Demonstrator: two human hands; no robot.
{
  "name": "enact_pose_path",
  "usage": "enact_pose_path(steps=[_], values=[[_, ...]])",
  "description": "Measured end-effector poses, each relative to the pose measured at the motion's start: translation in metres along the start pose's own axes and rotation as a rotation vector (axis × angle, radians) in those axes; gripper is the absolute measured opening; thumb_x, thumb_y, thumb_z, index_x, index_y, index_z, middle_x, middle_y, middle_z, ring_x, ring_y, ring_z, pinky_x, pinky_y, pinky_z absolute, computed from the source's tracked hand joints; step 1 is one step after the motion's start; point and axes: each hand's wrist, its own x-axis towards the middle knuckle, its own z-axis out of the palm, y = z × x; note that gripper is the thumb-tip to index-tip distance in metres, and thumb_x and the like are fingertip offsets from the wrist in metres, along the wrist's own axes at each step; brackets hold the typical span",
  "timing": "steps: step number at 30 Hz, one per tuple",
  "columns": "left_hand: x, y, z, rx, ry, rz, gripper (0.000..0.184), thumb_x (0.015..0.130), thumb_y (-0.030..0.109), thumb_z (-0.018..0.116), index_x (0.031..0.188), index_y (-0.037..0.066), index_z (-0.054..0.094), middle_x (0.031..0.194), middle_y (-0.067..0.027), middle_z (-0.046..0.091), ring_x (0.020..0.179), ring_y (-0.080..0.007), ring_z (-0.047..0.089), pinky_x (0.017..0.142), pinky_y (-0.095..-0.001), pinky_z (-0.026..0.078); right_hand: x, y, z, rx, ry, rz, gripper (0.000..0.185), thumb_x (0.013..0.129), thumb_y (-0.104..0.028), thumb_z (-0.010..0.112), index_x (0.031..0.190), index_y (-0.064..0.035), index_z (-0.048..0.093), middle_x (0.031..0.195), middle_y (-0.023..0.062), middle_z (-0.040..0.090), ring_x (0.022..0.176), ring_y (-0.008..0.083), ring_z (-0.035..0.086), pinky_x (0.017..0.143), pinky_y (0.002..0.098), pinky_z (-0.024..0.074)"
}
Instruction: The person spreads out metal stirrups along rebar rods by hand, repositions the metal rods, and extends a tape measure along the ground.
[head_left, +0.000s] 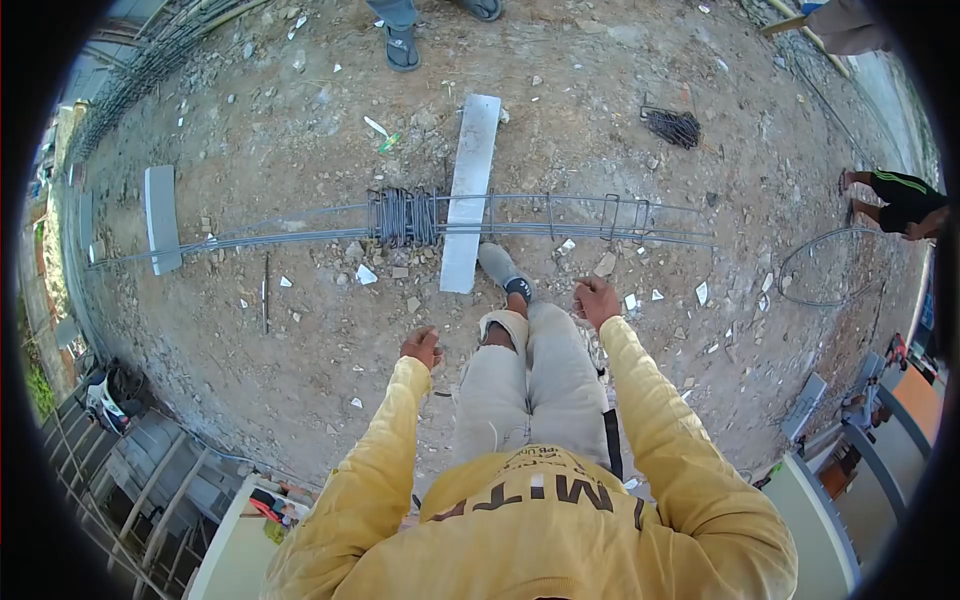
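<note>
Both my hands hang in the air, apart from the steel bars. My left hand [421, 346] is closed, left of my knees; anything inside it is hidden. To the right of my shin my right hand [597, 301] has its fingers curled, and their contents cannot be made out. Ahead of my foot, long steel bars [570, 231] run from left to right across the ground, with a bunch of rectangular stirrups [405, 217] packed around them near the middle. A few stirrups stand spaced out further right. A pale plank [470, 190] lies crosswise at the bars, just right of the bunch.
Another pale block [161, 220] sits at the left end of the bars. A tangle of dark wire [671, 127] and a wire loop [800, 268] lie to the right. A person's sandalled foot [402, 47] shows ahead; another person [895, 200] is at right. White fragments litter the ground.
</note>
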Motion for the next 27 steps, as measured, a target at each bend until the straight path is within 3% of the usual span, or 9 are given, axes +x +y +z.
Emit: enact_pose_path(steps=[8,16,22,27], values=[[-0.074,-0.049,-0.042,0.084,0.020,0.001,0.033,0.086,0.027,0.061,0.116,0.015,0.058,0.098,-0.0025,0.062,0.067,-0.0139,0.059,0.053,-0.0271,0.051,-0.093,0.061,-0.023,0.108,0.061,0.108,0.023,0.085,-0.021,0.058,0.100,-0.0041,0.060,0.072,0.0034,0.061,0.055,0.0124,0.057,0.043,0.0280,0.0449],[-0.125,-0.130,-0.095,0.192,0.052,-0.019,0.036,0.087,0.029,0.060,0.120,0.015,0.054,0.104,-0.0029,0.061,0.071,-0.0157,0.060,0.056,-0.0300,0.050,-0.183,0.184,-0.046,0.213,0.138,0.130,0.019,0.084,-0.023,0.057,0.100,-0.0127,0.059,0.073,0.0002,0.059,0.056,0.0127,0.057,0.046,0.0294,0.0488],[-0.159,-0.166,-0.129,0.078,0.060,0.032,0.040,0.086,0.032,0.060,0.122,0.017,0.052,0.106,-0.0032,0.060,0.070,-0.0165,0.060,0.056,-0.0310,0.050,-0.236,0.262,-0.054,0.048,0.089,0.459,0.020,0.083,-0.022,0.056,0.103,-0.0172,0.059,0.077,0.0003,0.061,0.062,0.0153,0.060,0.052,0.0357,0.0509],[-0.178,-0.194,-0.166,0.075,0.102,0.009,0.040,0.086,0.033,0.059,0.122,0.017,0.052,0.108,-0.0045,0.060,0.073,-0.0175,0.061,0.057,-0.0319,0.050,-0.241,0.261,-0.041,0.022,0.077,0.383,0.020,0.084,-0.023,0.055,0.103,-0.0168,0.059,0.078,0.0008,0.061,0.063,0.0154,0.061,0.053,0.0368,0.0515]])
